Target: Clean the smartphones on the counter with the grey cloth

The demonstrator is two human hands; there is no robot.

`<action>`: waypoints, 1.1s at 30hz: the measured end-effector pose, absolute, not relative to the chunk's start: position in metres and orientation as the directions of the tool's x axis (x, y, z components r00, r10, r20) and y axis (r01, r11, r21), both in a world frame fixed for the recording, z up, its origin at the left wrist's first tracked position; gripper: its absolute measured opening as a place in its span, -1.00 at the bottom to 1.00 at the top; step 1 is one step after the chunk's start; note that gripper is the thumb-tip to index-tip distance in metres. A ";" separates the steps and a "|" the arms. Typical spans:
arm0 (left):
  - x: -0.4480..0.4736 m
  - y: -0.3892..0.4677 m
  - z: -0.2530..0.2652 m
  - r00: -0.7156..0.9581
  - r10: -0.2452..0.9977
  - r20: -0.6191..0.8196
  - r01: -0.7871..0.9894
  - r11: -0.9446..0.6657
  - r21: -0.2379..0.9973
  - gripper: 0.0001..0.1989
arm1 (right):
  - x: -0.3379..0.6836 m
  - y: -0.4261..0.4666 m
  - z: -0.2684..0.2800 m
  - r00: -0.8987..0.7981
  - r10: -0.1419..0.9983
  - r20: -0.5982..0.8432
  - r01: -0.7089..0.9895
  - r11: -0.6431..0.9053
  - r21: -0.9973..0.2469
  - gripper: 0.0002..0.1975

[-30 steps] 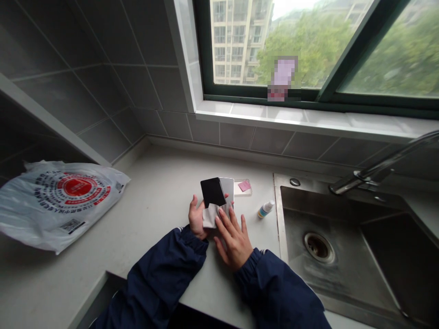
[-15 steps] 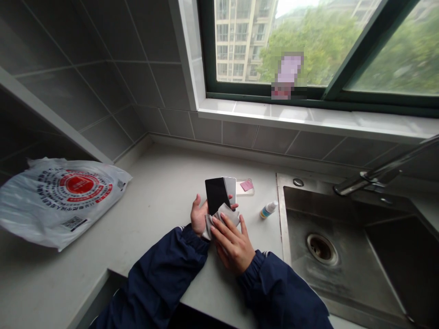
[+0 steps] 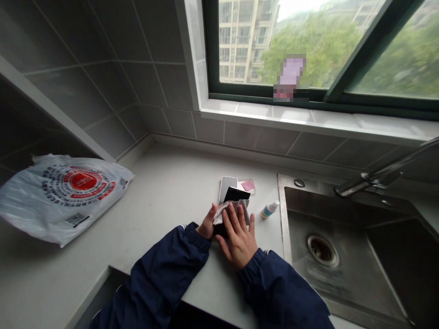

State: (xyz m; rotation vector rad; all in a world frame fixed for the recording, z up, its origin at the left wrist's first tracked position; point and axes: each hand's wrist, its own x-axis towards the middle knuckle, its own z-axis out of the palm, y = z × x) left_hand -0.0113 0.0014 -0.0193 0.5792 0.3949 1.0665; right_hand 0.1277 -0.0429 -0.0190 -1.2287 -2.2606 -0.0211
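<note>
My left hand [image 3: 207, 225] grips a phone with a black screen [image 3: 236, 194], its thumb up along the left side and its fingers mostly hidden underneath. The phone is tilted over the counter. Across its lower face lies a thin grey cloth [image 3: 244, 205], pressed down under the spread fingers of my right hand [image 3: 239, 238]. Just behind the held phone, a silver phone [image 3: 229, 183] rests on the counter. Beside that is a clear phone case [image 3: 253, 191] with a pink card [image 3: 248, 185] on it. A small white-capped spray bottle [image 3: 270, 209] stands to the right of my right hand.
A steel sink [image 3: 339, 274] with a chrome faucet [image 3: 353, 184] takes up the right side. On the left of the white counter [image 3: 164, 187] lies a white plastic bag [image 3: 48, 201] with red print. A tiled sill and window are behind.
The black phone has turned clockwise and shifted right in my left hand, uncovering more of the silver phone. My right hand has slid the cloth up and right over the screen.
</note>
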 end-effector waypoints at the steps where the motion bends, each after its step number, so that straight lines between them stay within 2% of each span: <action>1: -0.011 0.001 -0.022 0.439 0.898 -0.014 -0.689 0.346 0.637 -0.36 | 0.128 -0.042 -0.018 -0.398 0.776 0.489 0.789 0.562 -0.249 -0.20; 6: -0.008 0.001 -0.021 0.479 0.875 0.077 -0.653 0.296 0.698 -0.47 | 0.131 -0.039 -0.016 -0.269 0.782 0.562 0.817 0.495 -0.297 -0.22; 11: -0.006 0.006 -0.009 0.421 0.907 0.010 -0.768 0.350 0.537 -0.36 | 0.131 -0.039 -0.018 -0.300 0.790 0.535 0.810 0.507 -0.295 -0.24; 17: -0.016 0.011 0.000 0.314 0.928 -0.203 -0.835 0.371 0.407 -0.18 | 0.127 -0.043 -0.023 -0.459 0.712 0.532 0.731 0.643 -0.229 -0.27; 23: -0.016 0.009 0.007 0.419 0.903 -0.091 -0.838 0.424 0.344 -0.12 | 0.134 -0.038 -0.027 -0.404 0.687 0.605 0.719 0.647 -0.255 -0.33; 26: -0.016 0.009 0.007 0.452 0.891 -0.035 -0.834 0.436 0.338 -0.16 | 0.134 -0.037 -0.024 -0.299 0.667 0.682 0.696 0.641 -0.322 -0.37; 29: -0.019 0.012 0.005 0.414 0.910 -0.032 -0.841 0.396 0.370 -0.29 | 0.133 -0.038 -0.018 -0.200 0.652 0.731 0.617 0.663 -0.423 -0.43; 31: -0.020 0.014 0.004 0.353 0.932 -0.085 -0.827 0.353 0.438 -0.45 | 0.133 -0.040 -0.014 -0.130 0.676 0.726 0.512 0.672 -0.534 -0.49; 33: -0.021 0.016 0.003 0.283 0.947 -0.155 -0.789 0.321 0.523 -0.59 | 0.133 -0.042 -0.011 -0.001 0.779 0.628 0.356 0.587 -0.727 -0.58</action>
